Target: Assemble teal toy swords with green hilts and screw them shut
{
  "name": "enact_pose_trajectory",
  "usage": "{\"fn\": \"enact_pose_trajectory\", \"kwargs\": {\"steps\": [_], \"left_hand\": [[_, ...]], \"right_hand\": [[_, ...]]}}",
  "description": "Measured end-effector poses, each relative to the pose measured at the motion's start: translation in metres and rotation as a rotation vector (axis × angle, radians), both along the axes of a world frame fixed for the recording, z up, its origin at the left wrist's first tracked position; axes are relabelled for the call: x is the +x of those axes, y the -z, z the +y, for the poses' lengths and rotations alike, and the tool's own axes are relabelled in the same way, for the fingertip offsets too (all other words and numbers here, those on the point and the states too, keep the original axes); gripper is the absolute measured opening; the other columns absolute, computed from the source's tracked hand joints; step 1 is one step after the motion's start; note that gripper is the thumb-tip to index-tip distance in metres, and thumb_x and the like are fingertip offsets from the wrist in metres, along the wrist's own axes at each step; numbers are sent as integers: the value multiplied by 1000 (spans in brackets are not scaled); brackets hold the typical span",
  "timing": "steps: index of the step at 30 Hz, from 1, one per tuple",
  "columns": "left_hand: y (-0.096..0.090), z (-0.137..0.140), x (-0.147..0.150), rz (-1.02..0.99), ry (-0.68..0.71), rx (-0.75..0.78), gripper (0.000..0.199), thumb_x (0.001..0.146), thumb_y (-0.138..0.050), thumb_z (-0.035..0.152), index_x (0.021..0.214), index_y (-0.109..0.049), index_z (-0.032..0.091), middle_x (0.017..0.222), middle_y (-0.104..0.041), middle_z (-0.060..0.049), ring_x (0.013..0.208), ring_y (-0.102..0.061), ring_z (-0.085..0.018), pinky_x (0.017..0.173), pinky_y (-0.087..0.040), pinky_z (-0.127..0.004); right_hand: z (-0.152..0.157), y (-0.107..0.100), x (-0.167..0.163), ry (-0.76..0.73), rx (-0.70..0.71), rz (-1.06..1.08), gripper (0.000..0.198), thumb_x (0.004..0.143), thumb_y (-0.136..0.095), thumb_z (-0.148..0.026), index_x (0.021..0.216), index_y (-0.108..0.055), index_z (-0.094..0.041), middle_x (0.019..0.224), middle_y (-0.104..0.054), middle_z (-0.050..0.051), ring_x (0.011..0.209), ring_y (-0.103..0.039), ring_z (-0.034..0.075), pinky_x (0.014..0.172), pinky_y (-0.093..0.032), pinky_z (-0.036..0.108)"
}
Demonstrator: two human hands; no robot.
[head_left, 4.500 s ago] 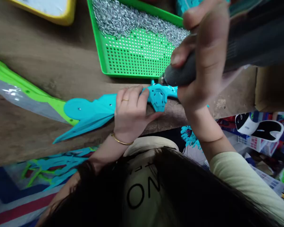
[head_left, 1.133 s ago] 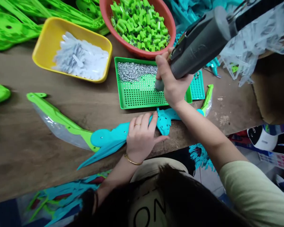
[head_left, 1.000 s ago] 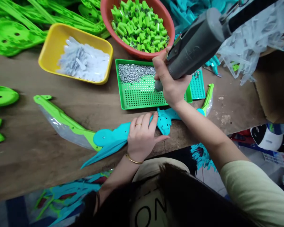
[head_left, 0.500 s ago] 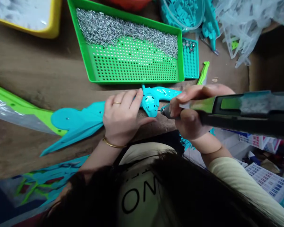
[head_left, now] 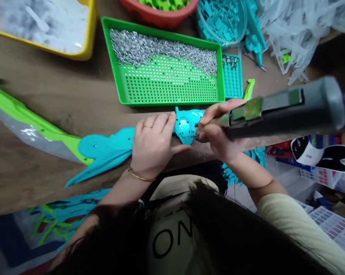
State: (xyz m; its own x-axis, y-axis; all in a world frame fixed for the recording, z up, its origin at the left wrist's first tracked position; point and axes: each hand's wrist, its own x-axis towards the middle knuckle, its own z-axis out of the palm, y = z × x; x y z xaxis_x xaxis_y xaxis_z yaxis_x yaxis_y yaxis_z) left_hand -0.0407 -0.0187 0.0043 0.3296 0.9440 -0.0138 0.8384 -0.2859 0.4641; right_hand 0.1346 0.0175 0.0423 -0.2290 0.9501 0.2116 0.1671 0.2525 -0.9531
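A long turquoise plastic toy part (head_left: 115,142), joined at the left to a lime-green arm (head_left: 40,128) with clear plastic film along it, lies along the table's near edge. My left hand (head_left: 152,143) is closed over its middle and presses it down, thumb stretched to the right. Beyond my fingers shows the part's angular turquoise body (head_left: 185,128). In my right hand (head_left: 215,130) is a dark electric screwdriver (head_left: 281,110), held nearly level and gripped near its front. Its tip is at the right edge of the angular body; my fingers partly hide it.
Behind the hands sits a green perforated tray (head_left: 172,102) of small metal screws. Beside it are a small turquoise tray (head_left: 232,84), a clear tub of turquoise pieces (head_left: 221,21), a red bowl (head_left: 161,17) and a yellow bin (head_left: 89,34). Clear plastic parts (head_left: 293,38) pile at right.
The view has shifted, so the table things appear farther right and lower. The screwdriver's rear has swung up in view, and its tip has come right against the turquoise body. Both hands keep their hold.
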Motion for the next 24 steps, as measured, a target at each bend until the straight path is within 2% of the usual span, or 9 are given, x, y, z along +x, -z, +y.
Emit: {"fn": "enact_pose_trajectory", "kwargs": {"steps": [2,5,7,9,11,13,16,21,24], "left_hand": [[-11,-3,-6,84,36,-35,84,76,-64,62,139,-46,9,125,-58,-21,109,-54,-38,89,-41,-47],[-25,-2,-7,202,39,-53,95,68,-68,68,136,-46,5,125,-56,-24,108,-53,-40,86,-42,-48],[-28,4,1,241,47,-30,95,66,-68,70,131,-49,3,126,-53,-26,111,-50,-42,87,-42,-49],[-27,11,11,248,70,-38,79,70,-68,65,119,-57,4,122,-54,-25,110,-49,-41,87,-43,-48],[-21,18,18,238,73,-79,59,75,-66,56,106,-62,6,114,-57,-23,105,-51,-39,84,-43,-46],[-15,20,21,208,48,-98,48,77,-64,50,102,-63,9,110,-57,-20,102,-51,-37,82,-43,-45],[-9,19,17,149,5,-86,45,76,-63,50,104,-62,14,110,-57,-16,102,-50,-35,85,-42,-45],[-7,16,12,113,-5,-76,44,76,-62,51,104,-62,17,111,-57,-14,103,-50,-33,87,-42,-43],[-6,16,12,103,-13,-75,44,76,-63,50,104,-63,17,112,-57,-13,103,-50,-33,87,-42,-43]], "right_hand": [[16,-16,-9,139,135,129,18,85,-59,-46,95,-54,-32,80,-59,-7,54,-54,8,55,-54,26],[54,-28,-27,249,233,305,20,78,-68,-29,94,-57,-25,91,-64,-6,84,-65,11,78,-59,28],[81,-22,-41,284,242,490,22,70,-70,-16,88,-60,-23,87,-67,-7,82,-66,10,71,-59,24],[103,-9,-55,350,241,601,21,63,-73,-12,77,-62,-23,72,-65,-10,59,-62,7,52,-55,20],[116,7,-65,434,212,530,17,65,-75,-15,71,-61,-23,66,-63,-9,51,-58,6,49,-53,21],[120,19,-70,490,126,343,12,75,-70,-18,75,-59,-22,72,-64,-4,62,-64,10,59,-57,24],[118,29,-72,496,64,206,10,81,-66,-25,81,-57,-22,84,-66,-1,77,-68,14,66,-57,27],[115,38,-70,429,6,137,27,76,-71,-44,92,-60,-25,86,-67,1,77,-67,15,67,-57,30],[115,42,-69,401,15,107,31,77,-70,-49,95,-59,-26,87,-67,2,78,-67,15,67,-57,28]]}}
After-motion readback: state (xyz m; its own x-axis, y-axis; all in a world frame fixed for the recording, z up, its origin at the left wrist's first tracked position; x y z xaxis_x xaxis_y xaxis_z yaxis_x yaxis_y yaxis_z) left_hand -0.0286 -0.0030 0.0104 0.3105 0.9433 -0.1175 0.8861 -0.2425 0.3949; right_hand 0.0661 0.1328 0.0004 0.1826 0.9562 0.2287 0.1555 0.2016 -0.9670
